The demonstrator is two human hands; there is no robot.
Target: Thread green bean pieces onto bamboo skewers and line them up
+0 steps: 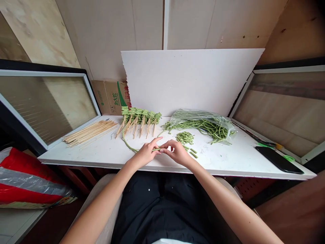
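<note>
One long green bean (pixel 127 144) curves across the white table, its end pinched between both hands near the front edge. My left hand (pixel 148 150) closes on it from the left, and my right hand (pixel 175 151) grips the tip with thumb and fingers. Short cut bean pieces (pixel 193 153) lie just right of my right hand. Behind them is a small heap of bean bits (pixel 185 137). Skewered bean bundles (pixel 142 115) are stacked at the back left, their sticks pointing forward. Loose long beans (pixel 215 130) lie partly under a clear plastic bag (pixel 200 115) at the back right.
Bare wooden skewers (pixel 90 132) lie at the table's left. A black phone (pixel 278 159) rests near the right edge. A cardboard box (pixel 109 96) and a white board (pixel 190 79) stand behind; framed glass panels flank the table (pixel 228 162). A red bag (pixel 27 179) sits lower left.
</note>
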